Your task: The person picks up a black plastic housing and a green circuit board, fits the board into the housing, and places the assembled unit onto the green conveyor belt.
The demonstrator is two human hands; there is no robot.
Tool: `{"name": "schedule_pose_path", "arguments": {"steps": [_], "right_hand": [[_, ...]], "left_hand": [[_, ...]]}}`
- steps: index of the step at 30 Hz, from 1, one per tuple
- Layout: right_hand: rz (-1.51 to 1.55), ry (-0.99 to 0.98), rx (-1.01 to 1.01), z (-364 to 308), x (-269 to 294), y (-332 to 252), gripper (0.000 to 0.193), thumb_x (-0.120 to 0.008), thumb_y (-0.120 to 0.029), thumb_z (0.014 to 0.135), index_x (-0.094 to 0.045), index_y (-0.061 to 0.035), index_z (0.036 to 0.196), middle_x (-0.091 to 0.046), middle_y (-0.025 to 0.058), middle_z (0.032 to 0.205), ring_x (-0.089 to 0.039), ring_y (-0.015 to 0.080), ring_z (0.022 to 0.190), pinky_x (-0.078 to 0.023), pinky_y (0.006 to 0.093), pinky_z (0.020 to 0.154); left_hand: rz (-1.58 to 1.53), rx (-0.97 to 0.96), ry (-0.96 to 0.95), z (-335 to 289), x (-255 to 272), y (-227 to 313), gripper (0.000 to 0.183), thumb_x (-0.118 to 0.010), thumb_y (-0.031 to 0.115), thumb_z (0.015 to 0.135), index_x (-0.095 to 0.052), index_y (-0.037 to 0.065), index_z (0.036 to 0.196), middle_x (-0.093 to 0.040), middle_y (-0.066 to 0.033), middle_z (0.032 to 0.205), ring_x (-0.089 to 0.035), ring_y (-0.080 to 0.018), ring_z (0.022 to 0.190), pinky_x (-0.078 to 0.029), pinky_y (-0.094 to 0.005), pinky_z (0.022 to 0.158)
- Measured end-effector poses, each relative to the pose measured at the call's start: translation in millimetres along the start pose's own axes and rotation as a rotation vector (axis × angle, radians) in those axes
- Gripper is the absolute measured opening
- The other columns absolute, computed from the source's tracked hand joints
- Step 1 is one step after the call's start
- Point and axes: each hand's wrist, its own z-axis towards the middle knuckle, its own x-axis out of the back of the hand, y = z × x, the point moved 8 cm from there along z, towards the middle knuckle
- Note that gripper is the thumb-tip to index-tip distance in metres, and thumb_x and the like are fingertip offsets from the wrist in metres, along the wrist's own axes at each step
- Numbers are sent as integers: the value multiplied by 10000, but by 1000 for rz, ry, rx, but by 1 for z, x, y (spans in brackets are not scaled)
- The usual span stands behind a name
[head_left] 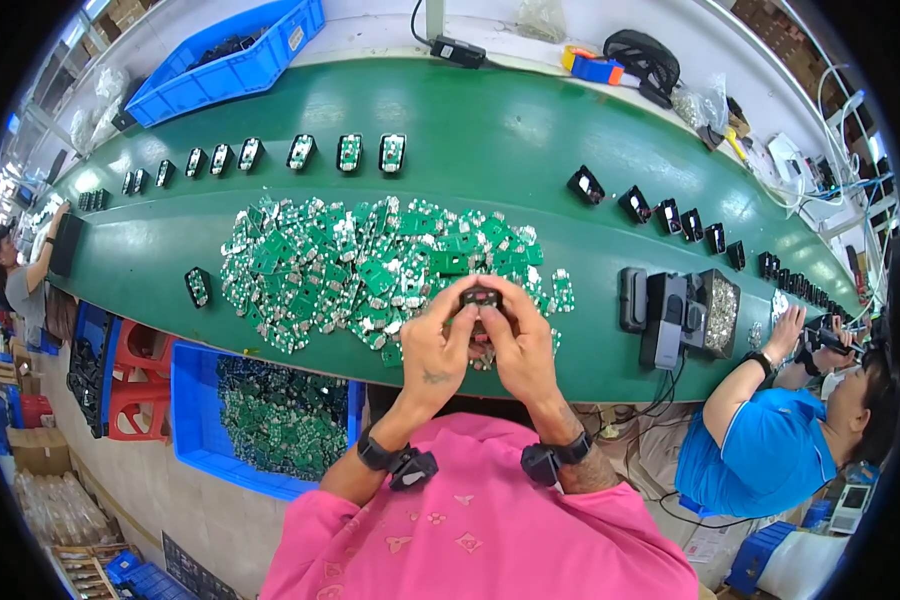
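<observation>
Close in front of me, my left hand [438, 338] and my right hand [518, 345] meet around a small black plastic housing [481, 297]. Both thumbs press against its near side, and the curled fingers cover most of it. What sits inside the housing is too small to make out. Just beyond my hands spreads a heap of green circuit boards [370, 270] on the green work table [450, 110]. One black housing with a board in it [198, 288] lies apart, left of the heap.
Board-fitted housings [350, 152] line the far left; black housings [633, 204] line the right. Dark devices [665, 320] stand beside a tray of small parts [720, 312]. A blue bin of boards [195, 430] is below left. A co-worker in blue [760, 440] sits right; another person [30, 270] works left.
</observation>
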Motion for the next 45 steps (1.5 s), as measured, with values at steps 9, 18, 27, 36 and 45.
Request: {"name": "schedule_pose_path", "arguments": {"steps": [9,18,27,36,45], "right_hand": [[-79,-10,-80,162,13,34,353,-574,-116,979,-545,-63,1327,-666,72,860,-662,145,596,-547,265,518],[-776,79,-17,273,-4,89,484,-700,-370,865,-649,-59,1232,-693,217,1127,-674,400,1004,-536,484,880],[-1752,-42,-179,228,170,62,601,-791,-311,704,-599,-80,1225,-651,181,1145,-529,360,1206,-461,549,914],[-749,-160,-113,63,56,-8,701,-855,-353,724,-486,1,1203,-706,207,879,-703,325,789,-527,406,657],[-1071,7,77,-36,86,1,657,-786,-227,799,-515,-34,1366,-532,197,1172,-556,340,980,-477,401,865]], "left_hand": [[-12,58,189,-7,59,-28,484,-574,179,982,-434,-13,1404,-686,-154,1111,-687,-140,679,-528,-222,545],[-6,145,135,-29,70,-54,231,-572,127,979,-629,-26,1142,-710,-104,1029,-680,-123,668,-515,-221,533],[19,82,95,-24,62,-34,219,-585,78,964,-614,-32,1151,-701,-101,955,-660,-97,663,-488,-203,532],[151,-113,-110,-13,-11,11,798,-815,31,749,-450,76,1457,-522,-186,1386,-688,-245,1008,-622,-305,716],[-491,340,-287,-19,-11,-47,723,-716,-46,808,-394,24,1452,-554,-162,1283,-643,-218,1055,-594,-326,824]]}}
